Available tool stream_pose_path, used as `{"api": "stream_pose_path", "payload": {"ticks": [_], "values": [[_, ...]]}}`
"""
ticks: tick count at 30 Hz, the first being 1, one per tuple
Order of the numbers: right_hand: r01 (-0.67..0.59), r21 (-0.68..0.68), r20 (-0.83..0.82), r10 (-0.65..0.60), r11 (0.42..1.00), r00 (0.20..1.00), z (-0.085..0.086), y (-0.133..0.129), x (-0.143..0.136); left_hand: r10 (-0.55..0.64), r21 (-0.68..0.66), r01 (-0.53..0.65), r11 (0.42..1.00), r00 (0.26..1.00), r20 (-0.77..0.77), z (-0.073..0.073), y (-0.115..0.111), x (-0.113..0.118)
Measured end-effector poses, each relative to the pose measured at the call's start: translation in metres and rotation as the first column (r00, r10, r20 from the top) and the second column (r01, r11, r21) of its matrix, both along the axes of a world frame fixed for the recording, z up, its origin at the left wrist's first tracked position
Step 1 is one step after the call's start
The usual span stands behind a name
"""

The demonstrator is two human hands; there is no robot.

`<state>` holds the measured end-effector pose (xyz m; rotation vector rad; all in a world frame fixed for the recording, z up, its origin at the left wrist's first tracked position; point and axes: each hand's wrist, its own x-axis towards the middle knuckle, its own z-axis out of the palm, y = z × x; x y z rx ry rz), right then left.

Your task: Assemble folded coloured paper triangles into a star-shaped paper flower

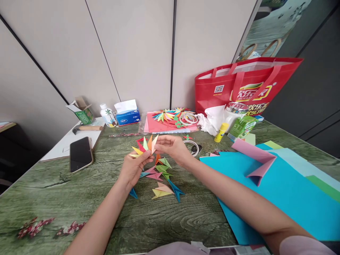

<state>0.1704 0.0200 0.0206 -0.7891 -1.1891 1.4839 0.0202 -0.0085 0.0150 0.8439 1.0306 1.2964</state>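
Observation:
Between my two hands, raised over the table, is a partial star of folded paper points (140,146) in yellow, red, pale green, orange and cream. My left hand (134,166) pinches its lower edge with thumb and fingers. At its right end, the fingers of my right hand (169,147) are closed on the cream paper point (154,142). Loose folded paper pieces lie below: green ones (163,170), a pink one (154,174), a yellow and peach pair (162,191) and a dark blue one (175,190). My left hand partly hides another blue piece (133,193).
A phone (81,154) and hammer (89,128) lie left. Behind stand a white bottle (108,116), tissue pack (128,117) and finished paper stars (164,115). Tape (196,148), a glue stick (221,132), blue paper sheets (287,205) and a red bag (212,95) are right.

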Motion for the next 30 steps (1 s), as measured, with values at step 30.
{"api": "stream_pose_path", "payload": {"ticks": [30], "values": [[0.14,0.221,0.102,-0.165,0.965,0.981,-0.0051,-0.0071,-0.0046,-0.003,0.027,0.001,1.0,0.998,0.06,0.0,0.0011,-0.0011]]}}
